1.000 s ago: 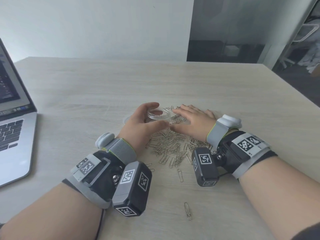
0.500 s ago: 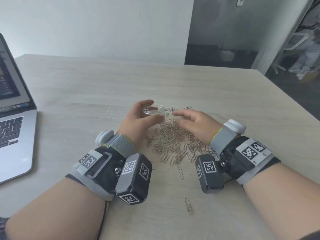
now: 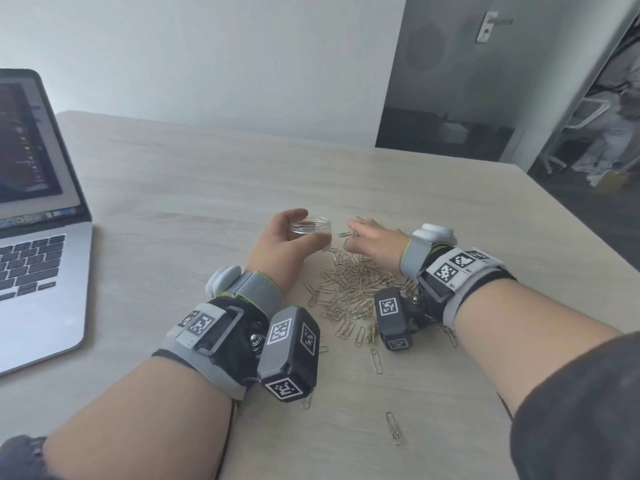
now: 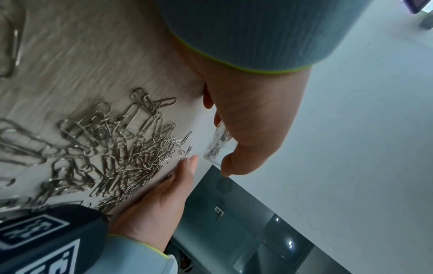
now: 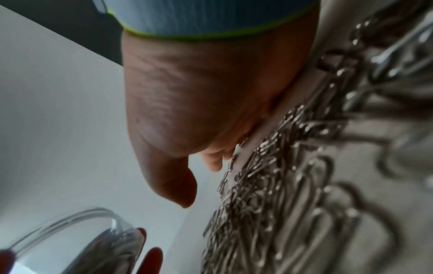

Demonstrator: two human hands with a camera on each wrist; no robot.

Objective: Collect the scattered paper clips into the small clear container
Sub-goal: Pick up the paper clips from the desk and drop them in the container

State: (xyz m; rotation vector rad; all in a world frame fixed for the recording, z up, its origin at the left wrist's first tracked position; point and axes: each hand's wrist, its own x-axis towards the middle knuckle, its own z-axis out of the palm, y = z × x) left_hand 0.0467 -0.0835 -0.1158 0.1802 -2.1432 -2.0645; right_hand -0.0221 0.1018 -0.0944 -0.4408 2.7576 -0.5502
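Both forearms reach forward over the desk (image 3: pixel 173 188), bare, each wrist strapped with a grey band and a black camera block. Left hand (image 3: pixel 280 251) raised, thumb and fingers curled round the clear container (image 3: pixel 311 227), gripping it upright. Right hand (image 3: pixel 375 245) low, palm down, fingers stretched out loosely toward the left, holding nothing visible.

One clear container (image 3: pixel 311 227); one heap of paper clips (image 3: pixel 353 287), too many and too tangled to count; one laptop (image 3: pixel 33 216); two hands, left hand (image 3: pixel 280 251) and right hand (image 3: pixel 375 245); one table (image 3: pixel 207 174).
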